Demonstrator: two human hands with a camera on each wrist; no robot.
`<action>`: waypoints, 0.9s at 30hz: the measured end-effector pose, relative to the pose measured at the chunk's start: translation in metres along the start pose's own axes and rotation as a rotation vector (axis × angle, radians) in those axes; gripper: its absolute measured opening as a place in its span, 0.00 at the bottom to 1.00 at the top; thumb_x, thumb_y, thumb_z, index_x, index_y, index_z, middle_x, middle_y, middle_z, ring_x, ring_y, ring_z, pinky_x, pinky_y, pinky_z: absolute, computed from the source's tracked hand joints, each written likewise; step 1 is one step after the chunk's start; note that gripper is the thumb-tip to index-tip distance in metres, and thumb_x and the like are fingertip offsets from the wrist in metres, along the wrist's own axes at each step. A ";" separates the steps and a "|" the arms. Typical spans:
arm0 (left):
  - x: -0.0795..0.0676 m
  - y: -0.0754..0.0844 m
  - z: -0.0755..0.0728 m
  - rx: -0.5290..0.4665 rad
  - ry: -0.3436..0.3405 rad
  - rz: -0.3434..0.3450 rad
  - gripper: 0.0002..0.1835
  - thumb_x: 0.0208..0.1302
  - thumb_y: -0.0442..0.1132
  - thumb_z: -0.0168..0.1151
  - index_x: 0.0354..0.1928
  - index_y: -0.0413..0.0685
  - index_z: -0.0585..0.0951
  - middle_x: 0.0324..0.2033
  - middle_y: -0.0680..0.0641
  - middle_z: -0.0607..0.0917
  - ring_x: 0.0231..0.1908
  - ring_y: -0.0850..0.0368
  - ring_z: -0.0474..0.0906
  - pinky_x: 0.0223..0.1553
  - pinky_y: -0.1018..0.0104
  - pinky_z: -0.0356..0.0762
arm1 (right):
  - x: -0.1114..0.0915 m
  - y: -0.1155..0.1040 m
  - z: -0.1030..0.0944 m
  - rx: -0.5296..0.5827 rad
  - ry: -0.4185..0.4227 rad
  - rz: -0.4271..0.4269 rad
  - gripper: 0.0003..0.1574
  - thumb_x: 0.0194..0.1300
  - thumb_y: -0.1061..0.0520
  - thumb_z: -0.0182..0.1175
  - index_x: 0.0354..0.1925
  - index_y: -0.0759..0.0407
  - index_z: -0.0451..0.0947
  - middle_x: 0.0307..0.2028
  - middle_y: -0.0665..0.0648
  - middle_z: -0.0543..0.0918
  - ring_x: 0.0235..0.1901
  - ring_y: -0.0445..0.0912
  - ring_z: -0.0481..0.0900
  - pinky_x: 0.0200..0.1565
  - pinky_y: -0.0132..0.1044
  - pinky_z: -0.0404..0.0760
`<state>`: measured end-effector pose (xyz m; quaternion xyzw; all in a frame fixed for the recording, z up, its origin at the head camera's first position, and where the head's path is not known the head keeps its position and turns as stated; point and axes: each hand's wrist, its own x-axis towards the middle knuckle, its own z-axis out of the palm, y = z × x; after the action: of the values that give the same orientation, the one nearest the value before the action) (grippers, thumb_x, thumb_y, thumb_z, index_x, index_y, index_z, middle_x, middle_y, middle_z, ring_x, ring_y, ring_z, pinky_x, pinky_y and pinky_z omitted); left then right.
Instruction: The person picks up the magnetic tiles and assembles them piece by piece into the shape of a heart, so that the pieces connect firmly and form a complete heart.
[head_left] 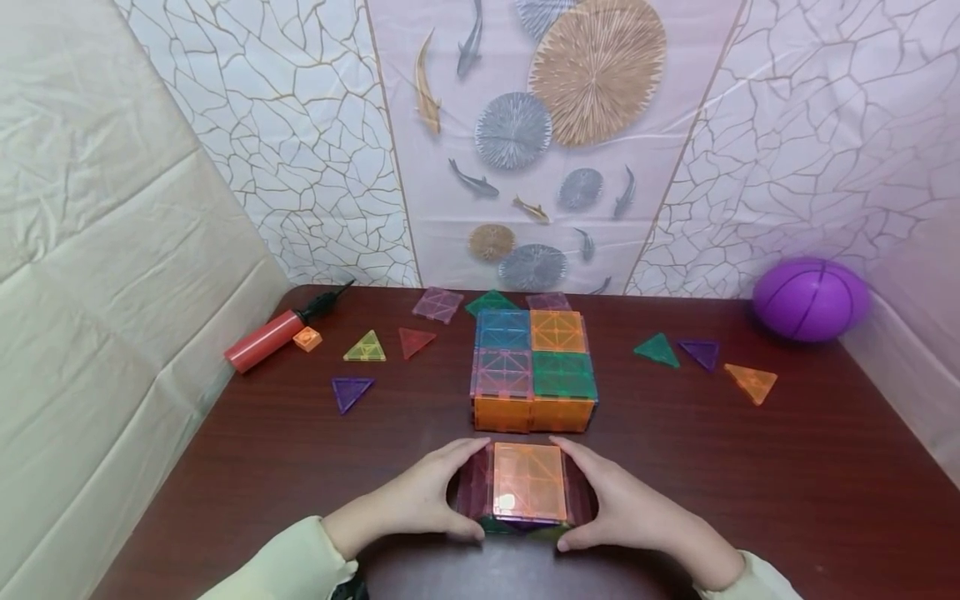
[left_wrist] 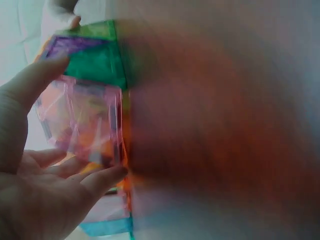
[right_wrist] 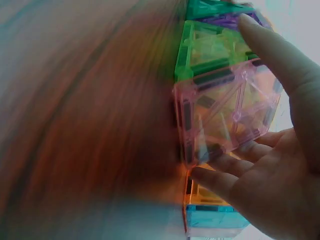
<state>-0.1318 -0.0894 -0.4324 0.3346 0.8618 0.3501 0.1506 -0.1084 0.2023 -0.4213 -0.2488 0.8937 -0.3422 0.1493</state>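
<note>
Near the front of the table sits a small structure of translucent magnetic tiles, with an orange square on top and sloping pink sides. My left hand holds its left side, thumb at the near end and fingers toward the far end. On the other side my right hand holds it the same way. The left wrist view shows a pink side tile beside green and purple triangles. In the right wrist view another pink tile adjoins a yellow-green triangle. Just beyond stands a larger tile box.
Loose triangle tiles lie to the left, including a yellow one, and to the right, including an orange one. A red hand pump lies at the back left. The purple ball sits at the back right.
</note>
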 end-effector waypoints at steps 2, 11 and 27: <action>0.000 0.000 0.000 0.010 -0.012 -0.009 0.55 0.44 0.50 0.79 0.72 0.41 0.60 0.67 0.45 0.68 0.64 0.51 0.67 0.63 0.52 0.67 | -0.001 0.002 -0.001 -0.005 -0.011 0.004 0.71 0.42 0.36 0.76 0.71 0.67 0.52 0.66 0.67 0.65 0.63 0.57 0.67 0.58 0.59 0.69; 0.002 0.001 -0.001 0.017 0.001 -0.017 0.53 0.42 0.48 0.80 0.70 0.39 0.63 0.65 0.43 0.70 0.63 0.50 0.68 0.62 0.54 0.68 | -0.001 0.007 -0.001 -0.052 0.005 -0.026 0.69 0.44 0.36 0.75 0.69 0.72 0.55 0.65 0.69 0.67 0.63 0.58 0.68 0.57 0.57 0.70; 0.004 0.004 0.002 0.061 0.169 0.055 0.49 0.42 0.39 0.80 0.68 0.46 0.64 0.65 0.44 0.68 0.59 0.49 0.71 0.50 0.58 0.78 | 0.001 0.008 0.004 0.064 0.202 -0.115 0.63 0.38 0.60 0.80 0.68 0.60 0.57 0.59 0.61 0.66 0.51 0.51 0.72 0.40 0.33 0.82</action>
<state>-0.1314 -0.0835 -0.4309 0.3321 0.8721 0.3547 0.0575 -0.1097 0.2048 -0.4299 -0.2589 0.8770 -0.4021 0.0465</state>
